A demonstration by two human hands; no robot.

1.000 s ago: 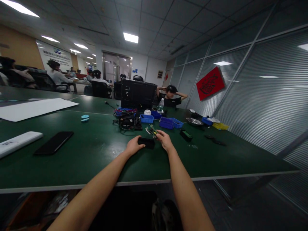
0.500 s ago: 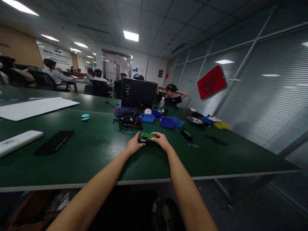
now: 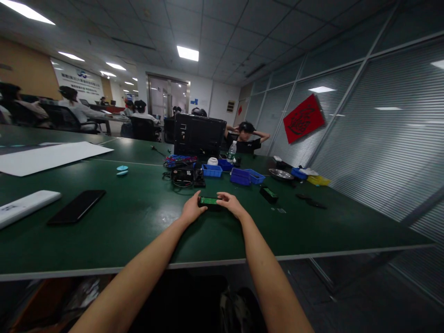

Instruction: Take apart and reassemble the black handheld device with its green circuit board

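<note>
A green circuit board [image 3: 208, 200] lies level inside a small black case [image 3: 215, 208] on the table in front of me. My left hand [image 3: 192, 209] is closed around the left end of the case, thumb at the near side and fingers at the far side. At the right end, my right hand [image 3: 231, 204] has its fingertips on the board and case; the fingers cover that end. A similar black case with a green board [image 3: 268, 194] rests apart on the table to the right, with small clear pieces [image 3: 281, 211] near it.
Blue trays [image 3: 212, 170], a black adapter with cables [image 3: 182, 177] and a monitor [image 3: 199, 135] stand beyond my hands. A phone [image 3: 77, 206] and a white box [image 3: 29, 207] lie left. A metal dish [image 3: 281, 174] is at right. A person [image 3: 245, 141] sits across the table.
The circuit board has gone from raised above the black case to lower and flat within it. My right hand moved down slightly with it; my left hand kept hold of the case.
</note>
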